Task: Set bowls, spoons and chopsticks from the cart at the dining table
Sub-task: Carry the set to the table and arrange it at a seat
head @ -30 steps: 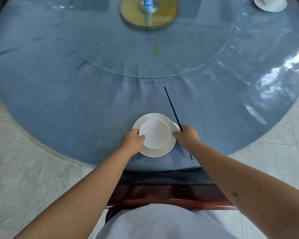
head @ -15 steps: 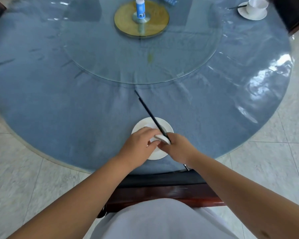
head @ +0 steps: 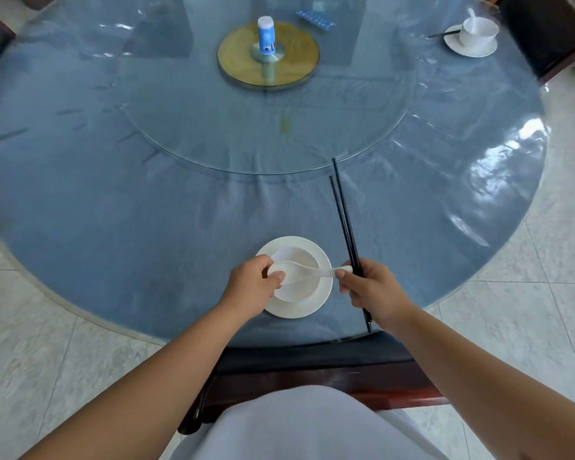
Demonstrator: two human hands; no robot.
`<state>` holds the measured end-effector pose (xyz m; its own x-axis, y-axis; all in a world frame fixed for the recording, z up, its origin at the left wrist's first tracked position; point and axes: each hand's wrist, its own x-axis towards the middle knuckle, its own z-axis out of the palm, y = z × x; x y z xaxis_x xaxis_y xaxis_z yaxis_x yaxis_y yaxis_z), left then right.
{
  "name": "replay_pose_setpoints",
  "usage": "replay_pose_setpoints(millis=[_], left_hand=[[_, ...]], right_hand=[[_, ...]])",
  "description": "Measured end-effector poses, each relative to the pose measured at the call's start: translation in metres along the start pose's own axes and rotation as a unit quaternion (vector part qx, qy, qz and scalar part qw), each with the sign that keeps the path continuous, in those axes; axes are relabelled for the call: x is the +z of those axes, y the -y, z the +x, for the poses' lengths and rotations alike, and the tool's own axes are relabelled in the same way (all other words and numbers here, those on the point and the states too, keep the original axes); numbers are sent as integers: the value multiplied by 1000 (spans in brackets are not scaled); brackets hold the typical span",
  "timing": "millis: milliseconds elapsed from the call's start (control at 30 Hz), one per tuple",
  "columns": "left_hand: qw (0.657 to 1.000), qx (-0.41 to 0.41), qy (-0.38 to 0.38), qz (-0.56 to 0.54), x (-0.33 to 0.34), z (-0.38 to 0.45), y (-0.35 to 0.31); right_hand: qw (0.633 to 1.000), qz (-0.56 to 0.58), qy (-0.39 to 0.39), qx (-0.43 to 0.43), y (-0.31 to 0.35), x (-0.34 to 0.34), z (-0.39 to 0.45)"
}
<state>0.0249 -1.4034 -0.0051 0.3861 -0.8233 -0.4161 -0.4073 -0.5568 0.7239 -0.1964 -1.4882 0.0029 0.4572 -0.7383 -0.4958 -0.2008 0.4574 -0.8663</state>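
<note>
A white bowl [head: 296, 287] stands on a white saucer [head: 319, 300] near the front edge of the round blue table [head: 113, 210]. A white spoon [head: 307, 270] lies across the bowl's top. My left hand [head: 254, 280] grips the spoon's scoop end at the bowl's left rim. My right hand [head: 372, 290] pinches the spoon's handle tip and also holds a pair of black chopsticks [head: 344, 217], which point away toward the glass turntable.
A glass turntable [head: 213, 127] with a gold hub [head: 299, 61] and a blue-and-white bottle [head: 266, 34] fills the table's middle. Another bowl, saucer and spoon setting [head: 475, 34] sits at the far right. A dark wooden chair [head: 312, 376] is right below me.
The spoon, earlier covered by both hands, now stretches across the bowl between them. The chopsticks swung from over the bowl to its right side. My hands moved apart.
</note>
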Motion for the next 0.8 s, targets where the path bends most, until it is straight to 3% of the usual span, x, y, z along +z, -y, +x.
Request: replay_pose_setpoints(millis=[100,200,367,633,733,800], left_hand=[[999,-27,-14,19,13,10,3],[996,-51,-67,20,17,18,11],[995,-104,10,0,23,22,18],[993,-115,28,-15,21,24,22],[993,-119,-13,-13,13,15,17],[993,-63,-85,-42,9,1,7]], right_hand=[[998,42,-42,25,-2,5,14],[995,-5,-84,50,-7,6,31],[989,-109,-72,67,-17,11,51],[978,-162,-86,102,-25,8,55],[972,-179,-120,88,-22,2,46],[972,-133,-178,71,-15,0,39]])
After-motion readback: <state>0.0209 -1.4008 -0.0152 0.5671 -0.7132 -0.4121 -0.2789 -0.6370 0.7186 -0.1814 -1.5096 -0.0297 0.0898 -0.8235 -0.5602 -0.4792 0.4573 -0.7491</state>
